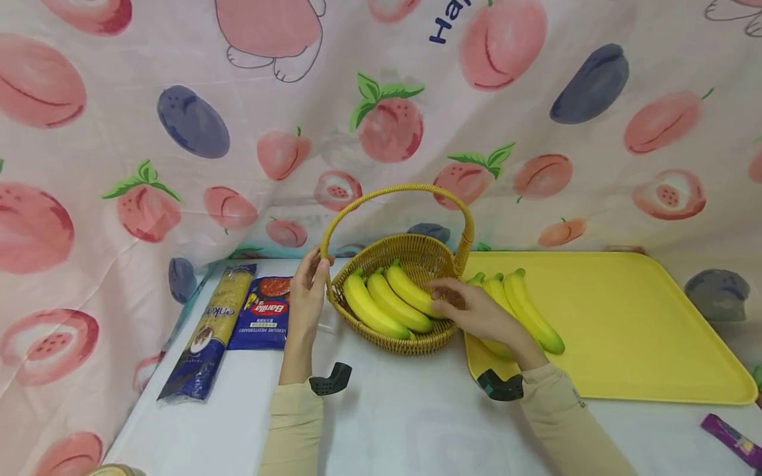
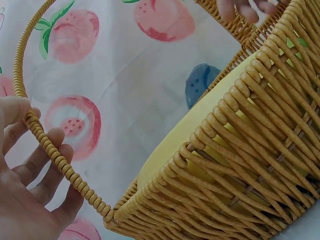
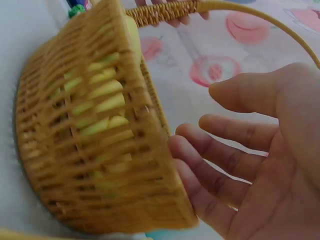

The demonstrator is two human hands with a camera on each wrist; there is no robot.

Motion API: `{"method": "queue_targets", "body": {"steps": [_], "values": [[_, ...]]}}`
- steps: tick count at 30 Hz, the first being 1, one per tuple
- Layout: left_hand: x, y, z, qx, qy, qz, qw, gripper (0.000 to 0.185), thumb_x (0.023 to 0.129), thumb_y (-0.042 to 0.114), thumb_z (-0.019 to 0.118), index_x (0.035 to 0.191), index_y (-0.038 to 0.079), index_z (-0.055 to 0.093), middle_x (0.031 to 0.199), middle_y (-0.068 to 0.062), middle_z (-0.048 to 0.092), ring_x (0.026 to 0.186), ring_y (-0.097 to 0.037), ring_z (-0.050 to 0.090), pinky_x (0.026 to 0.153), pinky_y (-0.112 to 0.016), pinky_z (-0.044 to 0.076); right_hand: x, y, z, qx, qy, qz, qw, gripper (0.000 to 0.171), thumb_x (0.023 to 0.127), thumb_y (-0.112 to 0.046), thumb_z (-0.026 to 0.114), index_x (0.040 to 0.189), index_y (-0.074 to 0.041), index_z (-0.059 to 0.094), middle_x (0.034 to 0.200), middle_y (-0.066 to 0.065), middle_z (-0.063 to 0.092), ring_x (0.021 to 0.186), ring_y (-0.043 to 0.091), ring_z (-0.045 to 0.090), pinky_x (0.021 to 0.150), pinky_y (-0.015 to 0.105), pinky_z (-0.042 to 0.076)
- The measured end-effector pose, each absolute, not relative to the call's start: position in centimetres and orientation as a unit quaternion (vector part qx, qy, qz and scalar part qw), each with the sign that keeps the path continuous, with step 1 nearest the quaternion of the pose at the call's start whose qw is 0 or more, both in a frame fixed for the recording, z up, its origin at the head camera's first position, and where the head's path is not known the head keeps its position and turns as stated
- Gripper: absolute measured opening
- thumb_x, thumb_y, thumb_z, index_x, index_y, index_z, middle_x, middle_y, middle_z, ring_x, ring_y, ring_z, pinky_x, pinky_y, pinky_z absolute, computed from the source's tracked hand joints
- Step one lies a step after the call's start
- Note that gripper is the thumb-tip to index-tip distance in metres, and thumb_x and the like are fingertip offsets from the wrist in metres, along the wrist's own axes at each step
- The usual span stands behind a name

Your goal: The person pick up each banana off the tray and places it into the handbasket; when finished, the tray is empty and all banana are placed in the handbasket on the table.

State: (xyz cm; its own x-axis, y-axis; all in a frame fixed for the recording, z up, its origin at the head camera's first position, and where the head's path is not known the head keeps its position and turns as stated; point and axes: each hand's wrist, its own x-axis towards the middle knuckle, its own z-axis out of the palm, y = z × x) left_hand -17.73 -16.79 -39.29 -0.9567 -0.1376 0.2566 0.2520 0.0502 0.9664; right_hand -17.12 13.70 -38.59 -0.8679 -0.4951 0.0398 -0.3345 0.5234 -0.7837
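Note:
A woven wicker basket [image 1: 440, 250] with a tall arched handle stands on the white table. Three yellow bananas [image 1: 376, 305] lie side by side in it. My left hand [image 1: 306, 291] holds the handle's left side; in the left wrist view, thumb and fingers lie on either side of the handle [image 2: 65, 170]. Over the basket's right part is my right hand [image 1: 476, 314], its fingers loosely bent beside the bananas. In the right wrist view that hand [image 3: 250, 165] holds nothing, and its fingertips are close to the rim; whether they touch it I cannot tell.
On the right lies a yellow tray [image 1: 643, 324], with more bananas [image 1: 530, 314] at its left end. Left of the basket are a long spaghetti pack [image 1: 210, 330] and a blue Barilla pouch [image 1: 262, 325]. A purple packet [image 1: 733, 439] lies front right. Fruit-print cloth [image 1: 381, 39] hangs behind.

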Motion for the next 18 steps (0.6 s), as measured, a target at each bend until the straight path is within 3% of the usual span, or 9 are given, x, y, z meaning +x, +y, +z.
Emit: {"method": "queue_targets", "body": {"steps": [5, 11, 18], "values": [[-17.9, -16.9, -39.9, -0.041, -0.716, -0.682, 0.145, 0.040, 0.099, 0.032, 0.048, 0.137, 0.022, 0.047, 0.130, -0.014, 0.056, 0.127, -0.016, 0.047, 0.110, -0.041, 0.031, -16.8, 15.5, -38.6, -0.241, 0.872, -0.424, 0.052, 0.036, 0.097, -0.031, 0.053, 0.131, -0.018, 0.053, 0.118, 0.009, 0.063, 0.103, 0.018, 0.058, 0.085, 0.038, 0.047], [-17.9, -17.0, -39.9, -0.038, -0.721, -0.676, 0.149, 0.040, 0.098, 0.035, 0.048, 0.136, 0.024, 0.048, 0.126, -0.012, 0.058, 0.126, -0.018, 0.048, 0.110, -0.044, 0.030, -16.4, 18.0, -39.0, -0.215, 0.876, -0.429, 0.048, 0.042, 0.098, -0.035, 0.050, 0.134, -0.014, 0.050, 0.127, 0.007, 0.058, 0.109, 0.021, 0.057, 0.084, 0.034, 0.049], [-17.8, -16.9, -39.9, -0.040, -0.721, -0.676, 0.149, 0.039, 0.098, 0.034, 0.048, 0.137, 0.024, 0.048, 0.128, -0.014, 0.057, 0.126, -0.017, 0.047, 0.109, -0.043, 0.031, -16.6, 21.1, -39.6, -0.177, 0.896, -0.407, 0.019, 0.041, 0.098, -0.032, 0.050, 0.134, -0.012, 0.050, 0.118, 0.012, 0.059, 0.103, 0.024, 0.060, 0.082, 0.027, 0.049]]}}
